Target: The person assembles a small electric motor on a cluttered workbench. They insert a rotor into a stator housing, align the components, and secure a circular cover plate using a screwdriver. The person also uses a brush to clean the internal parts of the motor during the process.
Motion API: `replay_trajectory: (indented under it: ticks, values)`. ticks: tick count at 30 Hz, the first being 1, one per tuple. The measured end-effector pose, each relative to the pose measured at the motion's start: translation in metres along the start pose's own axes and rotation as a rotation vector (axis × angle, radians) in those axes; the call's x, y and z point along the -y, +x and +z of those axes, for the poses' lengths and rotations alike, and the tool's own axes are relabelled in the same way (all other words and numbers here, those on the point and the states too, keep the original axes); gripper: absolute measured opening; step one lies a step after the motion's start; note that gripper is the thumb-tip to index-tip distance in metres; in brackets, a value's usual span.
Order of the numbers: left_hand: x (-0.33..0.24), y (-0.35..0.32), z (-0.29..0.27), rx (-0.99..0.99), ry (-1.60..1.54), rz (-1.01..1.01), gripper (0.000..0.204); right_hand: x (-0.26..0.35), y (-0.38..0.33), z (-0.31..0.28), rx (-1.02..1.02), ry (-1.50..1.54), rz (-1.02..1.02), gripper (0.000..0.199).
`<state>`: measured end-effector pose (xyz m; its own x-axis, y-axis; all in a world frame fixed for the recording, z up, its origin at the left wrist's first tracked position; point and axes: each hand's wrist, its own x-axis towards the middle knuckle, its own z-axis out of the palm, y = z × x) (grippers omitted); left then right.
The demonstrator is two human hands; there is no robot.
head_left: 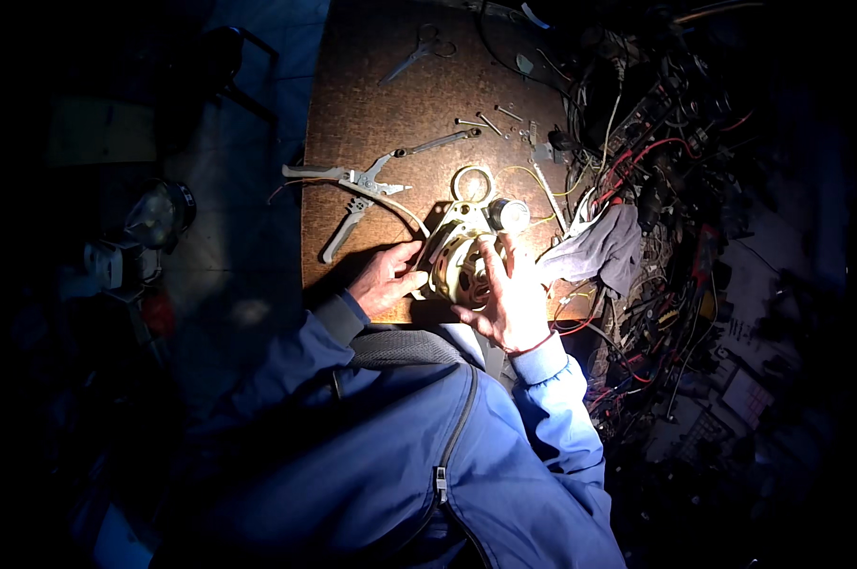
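A round metal electric motor (459, 258), its housing slotted, lies at the table's near edge in bright lamplight. My left hand (385, 283) is partly closed against its left side, the thumb and fingertips at the rim. Over the motor's right side reaches my right hand (516, 305), its fingers on the top and its thumb on the near rim, covering part of it. Just beyond the right fingers sits a dark cylinder with a pale end (513, 215). A metal ring (473, 185) is at the motor's far end. A pale cable (395, 201) runs leftward from it.
Wire strippers (360, 186) lie to the left, by a wrench (436, 143). Several screws (490, 123) and scissors (419, 54) lie farther back on the wooden table (371, 104). To the right are a grey rag (601, 248) and heaped tangled wires (637, 152).
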<state>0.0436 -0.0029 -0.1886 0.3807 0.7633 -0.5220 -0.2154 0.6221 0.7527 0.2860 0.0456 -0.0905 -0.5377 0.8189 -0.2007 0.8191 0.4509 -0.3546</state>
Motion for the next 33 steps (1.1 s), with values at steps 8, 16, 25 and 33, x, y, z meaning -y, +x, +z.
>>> replay_trajectory:
  ticks: [8,16,25,33]
  values:
    - [0.02,0.006,-0.004,-0.012,0.009,0.026,0.065,0.003,-0.001,0.0,-0.014,0.046,0.023,0.113]
    - [0.003,0.001,-0.002,0.029,-0.045,0.011,0.068,0.012,0.002,-0.008,0.004,0.036,0.067,0.111]
    - [0.007,0.002,-0.002,0.01,-0.04,0.011,0.068,0.017,0.007,-0.012,0.076,0.031,0.156,0.11]
    - [-0.007,0.001,-0.003,0.062,0.004,0.027,0.063,0.021,0.011,-0.016,0.113,0.065,0.194,0.108]
